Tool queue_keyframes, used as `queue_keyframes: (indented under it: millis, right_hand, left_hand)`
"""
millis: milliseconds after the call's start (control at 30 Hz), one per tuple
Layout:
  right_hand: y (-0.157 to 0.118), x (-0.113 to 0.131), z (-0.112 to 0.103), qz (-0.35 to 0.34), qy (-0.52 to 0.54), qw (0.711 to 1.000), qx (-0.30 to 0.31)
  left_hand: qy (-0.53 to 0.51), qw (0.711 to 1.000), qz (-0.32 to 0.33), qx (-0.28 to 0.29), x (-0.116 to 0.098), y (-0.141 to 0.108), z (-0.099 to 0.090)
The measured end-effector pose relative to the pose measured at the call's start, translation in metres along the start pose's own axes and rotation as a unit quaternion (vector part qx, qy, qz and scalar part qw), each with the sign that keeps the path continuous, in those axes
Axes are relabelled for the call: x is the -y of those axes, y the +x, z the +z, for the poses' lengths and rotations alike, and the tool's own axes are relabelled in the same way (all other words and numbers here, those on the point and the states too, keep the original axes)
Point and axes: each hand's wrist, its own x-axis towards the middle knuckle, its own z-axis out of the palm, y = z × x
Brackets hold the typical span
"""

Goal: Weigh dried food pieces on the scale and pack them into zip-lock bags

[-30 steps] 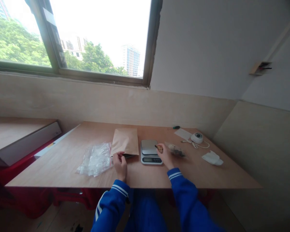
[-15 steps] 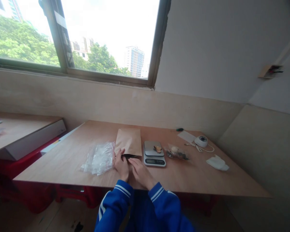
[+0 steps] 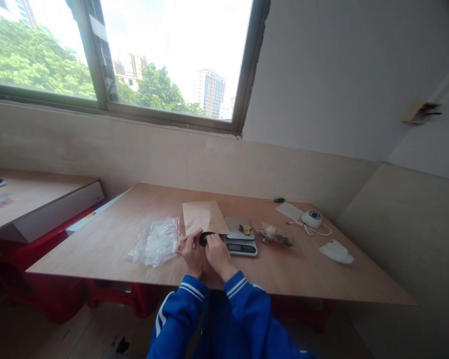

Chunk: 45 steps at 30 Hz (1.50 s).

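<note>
With your left hand (image 3: 193, 254) seemingly pinching the lip of the bag (image 3: 204, 215) at 12 o'clock and your right hand (image 3: 219, 257) at its mouth, grip unclear, part the paper gently, keeping its corner off the scale (image 3: 242, 248) at 2 o'clock.

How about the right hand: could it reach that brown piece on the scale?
Probably yes: the right hand is close beside the scale, and the brown piece lies uncovered on top, though the hand is busy at the paper bag.
</note>
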Motion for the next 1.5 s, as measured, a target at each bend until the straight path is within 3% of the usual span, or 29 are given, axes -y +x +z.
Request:
queue_keyframes:
  millis: [200, 433, 633, 833, 1000, 1300, 1500]
  right_hand:
    - [0.028, 0.003, 0.014, 0.042, -0.04, 0.996, 0.074]
    - [0.051, 0.002, 0.027, 0.07, -0.011, 0.995, 0.071]
    - [0.03, 0.007, 0.025, 0.113, -0.014, 0.991, 0.065]
    - [0.014, 0.011, 0.017, 0.087, -0.025, 0.996, 0.006]
    - [0.003, 0.01, 0.024, 0.093, 0.0, 0.995, -0.041]
    - [-0.006, 0.01, 0.023, 0.049, 0.008, 0.998, -0.025]
    - [-0.011, 0.009, 0.019, 0.042, 0.095, 0.991, -0.088]
  left_hand:
    - [0.014, 1.0, 0.027, 0.004, 0.0, 0.0, -0.002]
    - [0.008, 1.0, 0.021, -0.001, -0.002, -0.001, -0.002]
    - [0.003, 1.0, -0.005, -0.008, -0.005, 0.001, -0.004]
    - [-0.009, 1.0, -0.021, -0.003, -0.007, 0.002, -0.005]
    - [-0.002, 1.0, -0.021, -0.004, -0.003, 0.002, -0.004]
    - [0.004, 1.0, -0.024, -0.004, 0.0, 0.003, -0.004]
    - [0.011, 1.0, -0.02, 0.009, 0.001, 0.002, -0.002]
